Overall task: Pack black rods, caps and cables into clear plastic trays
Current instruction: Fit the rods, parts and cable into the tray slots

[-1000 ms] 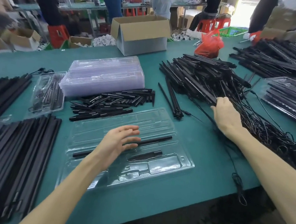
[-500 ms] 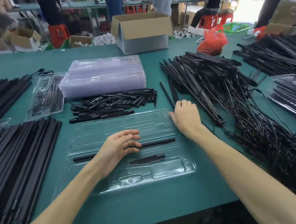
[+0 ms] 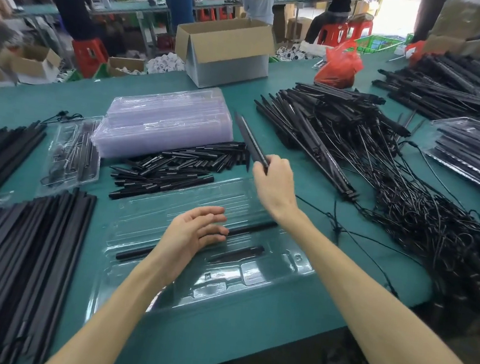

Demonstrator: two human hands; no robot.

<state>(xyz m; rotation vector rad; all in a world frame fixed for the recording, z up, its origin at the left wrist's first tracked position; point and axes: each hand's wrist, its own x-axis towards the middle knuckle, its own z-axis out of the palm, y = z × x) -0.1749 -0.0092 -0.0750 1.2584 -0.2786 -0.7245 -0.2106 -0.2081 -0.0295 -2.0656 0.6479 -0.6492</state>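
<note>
Clear tray point(image 3: 268, 275) lies under left hand point(image 3: 193, 233), fingers point(image 3: 214, 218) relaxed; right hand point(image 3: 274, 182) grips black rod point(image 3: 249, 137); caps point(image 3: 175, 169) heaped just beyond tray.

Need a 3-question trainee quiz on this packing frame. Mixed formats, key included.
1. True or false: the right hand grips a black rod held up off the table.
2. The left hand is: A) gripping a rod; B) open, over the clear tray; C) out of view.
3. Fill in: the plastic bag at the far side of the table is ___.
Key: 1 true; 2 B; 3 red.
</note>
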